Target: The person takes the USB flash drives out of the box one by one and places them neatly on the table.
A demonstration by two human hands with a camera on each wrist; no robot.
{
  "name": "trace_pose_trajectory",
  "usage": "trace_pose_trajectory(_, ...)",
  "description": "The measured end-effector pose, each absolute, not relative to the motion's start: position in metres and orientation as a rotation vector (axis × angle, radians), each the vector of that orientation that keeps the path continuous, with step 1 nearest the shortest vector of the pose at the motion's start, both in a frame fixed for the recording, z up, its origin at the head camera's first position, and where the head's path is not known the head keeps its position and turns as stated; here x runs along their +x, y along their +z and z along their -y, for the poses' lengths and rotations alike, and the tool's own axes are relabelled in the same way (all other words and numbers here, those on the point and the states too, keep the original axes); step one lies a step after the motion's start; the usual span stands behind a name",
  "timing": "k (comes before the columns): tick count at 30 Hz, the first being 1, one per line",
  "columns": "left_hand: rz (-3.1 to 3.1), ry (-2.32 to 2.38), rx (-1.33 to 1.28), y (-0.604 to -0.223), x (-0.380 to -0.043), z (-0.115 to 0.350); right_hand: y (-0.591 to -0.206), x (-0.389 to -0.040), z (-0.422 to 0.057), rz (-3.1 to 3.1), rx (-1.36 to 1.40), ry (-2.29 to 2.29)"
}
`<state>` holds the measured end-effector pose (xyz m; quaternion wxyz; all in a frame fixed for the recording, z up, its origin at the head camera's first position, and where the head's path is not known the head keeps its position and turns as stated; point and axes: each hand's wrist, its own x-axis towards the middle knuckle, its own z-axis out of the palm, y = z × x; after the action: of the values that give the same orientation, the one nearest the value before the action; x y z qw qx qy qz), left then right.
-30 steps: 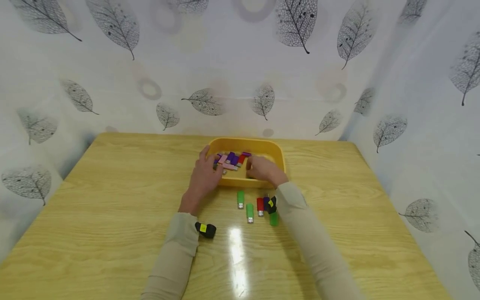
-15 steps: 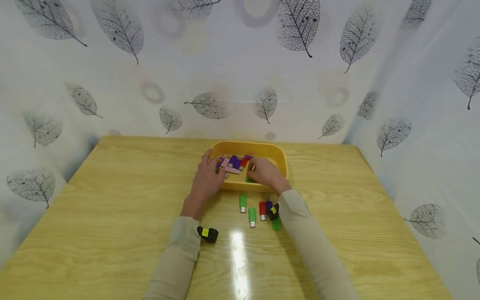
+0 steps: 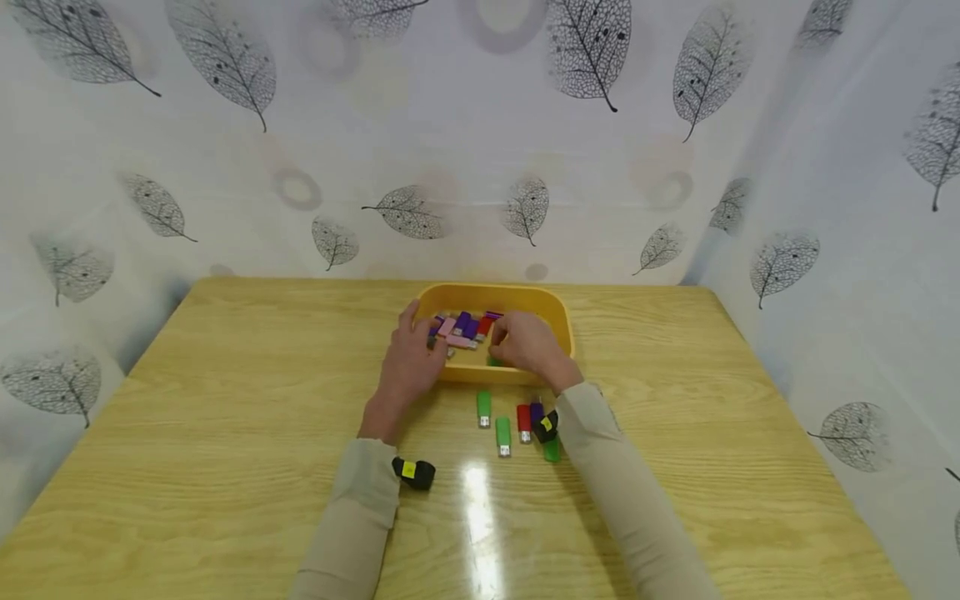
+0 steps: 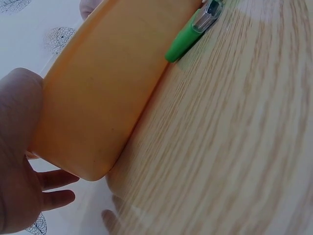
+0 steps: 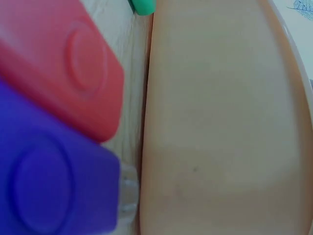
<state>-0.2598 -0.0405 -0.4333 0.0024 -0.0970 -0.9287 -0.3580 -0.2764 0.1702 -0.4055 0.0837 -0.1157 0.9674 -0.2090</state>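
Note:
My left hand (image 3: 410, 360) holds the left end of a yellow plastic bin (image 3: 551, 312), thumb over the rim. The left wrist view shows its fingers around the outer wall. My right hand (image 3: 527, 343) reaches into the bin with fingers bent down, pinching a green USB stick (image 3: 494, 362), mostly hidden beneath them. Beside it in the bin lie purple USB sticks (image 3: 470, 329), pink USB sticks (image 3: 459, 342) and a red USB stick (image 3: 484, 326).
On the table in front of the bin lie two green USB sticks (image 3: 503, 437), a red USB stick (image 3: 524, 423) and a purple USB stick (image 3: 537, 412). Another green stick (image 3: 552, 451) is partly under the right wrist camera (image 3: 546, 426). A leaf-patterned curtain (image 3: 450, 125) hangs behind.
The green stick under my right fingers has come partly into sight. Both hands stay almost in place; the head view shifts slightly.

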Motion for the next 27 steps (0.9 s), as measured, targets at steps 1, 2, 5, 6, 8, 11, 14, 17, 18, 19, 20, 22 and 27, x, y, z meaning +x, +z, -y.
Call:
trace_pose_trajectory(1, 2.912, -1.117, -0.303, -0.433, -0.260, 0.041, -0.405, -0.277, -0.170, -2.880, -0.353, -0.615)
trace_pose_trajectory(2, 2.909, -1.110, -0.303, -0.433, -0.260, 0.041, -0.405, -0.277, -0.170, -2.871, -0.365, -0.612)
trace_pose_trajectory(5, 2.900, -1.103, -0.299, -0.432, -0.260, 0.041, -0.406, -0.278, -0.170, -2.832, -0.410, -0.634)
trace_pose_trajectory(6, 2.901, -1.104, -0.301, -0.432, -0.261, 0.040, -0.407, -0.278, -0.171, -2.817, -0.423, -0.647)
trace_pose_trajectory(8, 2.906, -1.102, -0.304, -0.432, -0.260, 0.039, -0.408, -0.278, -0.173, -2.787, -0.438, -0.679)
trace_pose_trajectory(11, 2.915, -1.101, -0.311, -0.431, -0.259, 0.037, -0.410, -0.277, -0.176, -2.765, -0.441, -0.705)
trace_pose_trajectory(14, 2.922, -1.101, -0.296, -0.431, -0.258, 0.036, -0.411, -0.278, -0.177, -2.753, -0.444, -0.718)
trace_pose_trajectory(17, 2.922, -1.104, -0.286, -0.431, -0.259, 0.036, -0.410, -0.279, -0.178, -2.749, -0.467, -0.702)
trace_pose_trajectory(18, 2.918, -1.103, -0.287, -0.431, -0.259, 0.036, -0.409, -0.279, -0.178, -2.748, -0.476, -0.692)
trace_pose_trajectory(19, 2.915, -1.097, -0.291, -0.432, -0.260, 0.036, -0.407, -0.280, -0.178, -2.749, -0.485, -0.677)
trace_pose_trajectory(20, 2.908, -1.097, -0.298, -0.432, -0.260, 0.036, -0.406, -0.280, -0.178, -2.750, -0.499, -0.654)
trace_pose_trajectory(22, 2.891, -1.098, -0.310, -0.433, -0.261, 0.036, -0.404, -0.281, -0.177, -2.747, -0.519, -0.619)
trace_pose_trajectory(27, 2.875, -1.098, -0.305, -0.434, -0.261, 0.039, -0.400, -0.281, -0.171, -2.711, -0.571, -0.542)
